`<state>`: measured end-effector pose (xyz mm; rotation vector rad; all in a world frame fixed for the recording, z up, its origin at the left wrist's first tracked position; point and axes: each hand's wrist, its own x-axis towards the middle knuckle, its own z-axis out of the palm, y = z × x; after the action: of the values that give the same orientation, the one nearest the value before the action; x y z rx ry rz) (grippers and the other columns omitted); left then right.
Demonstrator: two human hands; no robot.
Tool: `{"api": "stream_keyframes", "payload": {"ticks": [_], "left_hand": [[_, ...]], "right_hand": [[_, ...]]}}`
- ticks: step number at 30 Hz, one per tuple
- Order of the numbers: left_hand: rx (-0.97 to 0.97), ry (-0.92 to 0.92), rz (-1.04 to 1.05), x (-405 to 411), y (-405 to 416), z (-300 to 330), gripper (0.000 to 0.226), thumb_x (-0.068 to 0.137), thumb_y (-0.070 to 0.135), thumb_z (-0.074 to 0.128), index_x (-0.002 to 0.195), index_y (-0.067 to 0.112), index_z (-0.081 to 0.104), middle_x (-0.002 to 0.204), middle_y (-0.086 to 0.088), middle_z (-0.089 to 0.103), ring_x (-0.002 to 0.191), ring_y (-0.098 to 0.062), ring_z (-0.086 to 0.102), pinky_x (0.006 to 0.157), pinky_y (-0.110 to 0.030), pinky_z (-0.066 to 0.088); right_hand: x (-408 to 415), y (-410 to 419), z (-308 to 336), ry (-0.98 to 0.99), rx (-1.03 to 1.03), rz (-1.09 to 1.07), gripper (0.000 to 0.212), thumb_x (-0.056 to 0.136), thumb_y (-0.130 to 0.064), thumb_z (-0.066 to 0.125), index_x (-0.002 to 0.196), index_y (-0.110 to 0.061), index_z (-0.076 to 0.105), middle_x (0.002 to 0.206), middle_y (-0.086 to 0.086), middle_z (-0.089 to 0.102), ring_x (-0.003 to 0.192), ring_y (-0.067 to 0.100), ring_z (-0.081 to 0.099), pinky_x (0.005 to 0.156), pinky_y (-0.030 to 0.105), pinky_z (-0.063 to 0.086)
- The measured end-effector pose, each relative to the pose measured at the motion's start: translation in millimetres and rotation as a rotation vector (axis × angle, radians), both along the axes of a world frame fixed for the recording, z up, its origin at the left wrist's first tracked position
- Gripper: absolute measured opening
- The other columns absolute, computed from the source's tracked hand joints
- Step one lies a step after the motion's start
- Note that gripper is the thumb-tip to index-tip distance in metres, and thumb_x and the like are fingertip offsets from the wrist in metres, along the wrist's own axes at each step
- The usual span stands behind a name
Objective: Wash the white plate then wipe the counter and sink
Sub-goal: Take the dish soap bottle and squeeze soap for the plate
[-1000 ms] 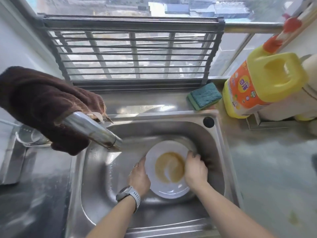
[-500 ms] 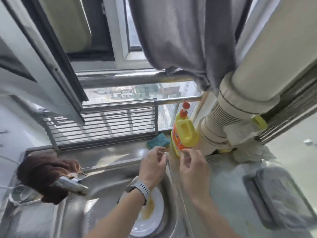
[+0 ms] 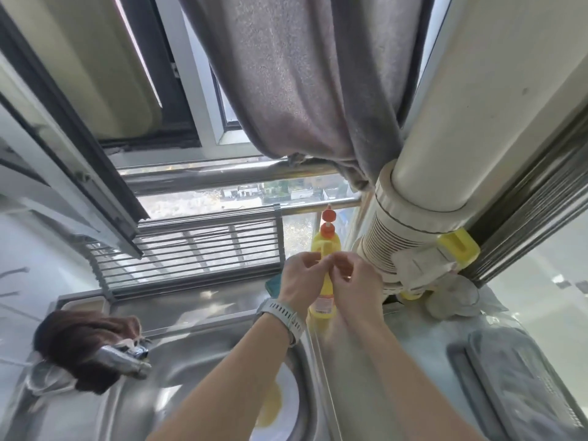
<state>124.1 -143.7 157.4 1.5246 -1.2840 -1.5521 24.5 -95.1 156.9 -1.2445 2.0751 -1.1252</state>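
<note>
— Where's the white plate [image 3: 288,409]?
— At six o'clock, lying in the sink [image 3: 178,386], brown-stained.
— And the hands?
— Left hand [image 3: 297,283] and right hand [image 3: 354,286] meet before the yellow detergent bottle [image 3: 324,249] on the surface; fingers curled, whether either grip holds it I cannot tell.

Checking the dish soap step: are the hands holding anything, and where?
Cannot be told: both hands are at the yellow bottle's handle, but a grip isn't clear.

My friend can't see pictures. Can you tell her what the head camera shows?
Two hands, left hand and right hand, reach to a yellow soap bottle behind a steel sink. A dirty white plate lies in it.
</note>
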Motion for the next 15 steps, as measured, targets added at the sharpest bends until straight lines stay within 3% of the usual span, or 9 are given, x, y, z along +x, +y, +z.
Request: {"api": "stream_keyframes", "payload": {"ticks": [3, 6, 8, 13, 15], "left_hand": [[-0.060, 0.012, -0.021, 42.3, 17.1, 24.8, 0.020, 0.086, 0.036, 0.080, 0.102, 0.024, 0.078, 0.095, 0.001, 0.080, 0.087, -0.019, 0.078, 0.084, -0.048, 0.064], [-0.173, -0.103, -0.110, 98.6, 42.2, 41.4, 0.012, 0.090, 0.031, 0.077, 0.102, 0.029, 0.075, 0.094, 0.007, 0.077, 0.081, 0.000, 0.070, 0.076, -0.021, 0.058], [-0.195, -0.187, -0.174, 137.9, 61.2, 47.0, 0.012, 0.094, 0.027, 0.072, 0.106, 0.028, 0.074, 0.095, 0.007, 0.074, 0.075, 0.004, 0.062, 0.065, -0.012, 0.050], [-0.171, -0.355, -0.330, 239.2, 104.7, 22.5, 0.017, 0.093, 0.026, 0.073, 0.110, 0.023, 0.073, 0.092, 0.009, 0.071, 0.081, 0.000, 0.062, 0.072, -0.016, 0.049], [-0.134, -0.434, -0.410, 276.1, 122.0, 3.6, 0.023, 0.089, 0.039, 0.069, 0.108, 0.026, 0.070, 0.094, 0.007, 0.071, 0.090, -0.009, 0.065, 0.080, -0.029, 0.054]], "right_hand": [[14.3, 17.4, 15.0, -0.325, -0.076, 0.081, 0.021, 0.097, -0.010, 0.063, 0.106, -0.023, 0.076, 0.091, -0.005, 0.079, 0.087, 0.011, 0.076, 0.087, 0.037, 0.061], [43.7, 40.4, 23.7, -0.512, -0.060, 0.085, 0.010, 0.096, -0.016, 0.068, 0.099, -0.019, 0.077, 0.086, 0.002, 0.080, 0.084, 0.017, 0.077, 0.085, 0.041, 0.062], [69.6, 53.8, 19.9, -0.536, -0.031, 0.049, 0.009, 0.094, -0.028, 0.071, 0.097, -0.021, 0.076, 0.085, 0.000, 0.079, 0.083, 0.016, 0.077, 0.084, 0.045, 0.062], [149.4, 84.4, -20.7, -0.611, 0.086, -0.056, 0.039, 0.080, -0.058, 0.077, 0.099, -0.026, 0.069, 0.093, -0.003, 0.076, 0.086, 0.011, 0.074, 0.079, 0.048, 0.063], [182.9, 96.0, -45.1, -0.665, 0.152, -0.053, 0.054, 0.069, -0.070, 0.076, 0.103, -0.028, 0.066, 0.099, -0.001, 0.074, 0.092, 0.014, 0.073, 0.080, 0.049, 0.063]]}}
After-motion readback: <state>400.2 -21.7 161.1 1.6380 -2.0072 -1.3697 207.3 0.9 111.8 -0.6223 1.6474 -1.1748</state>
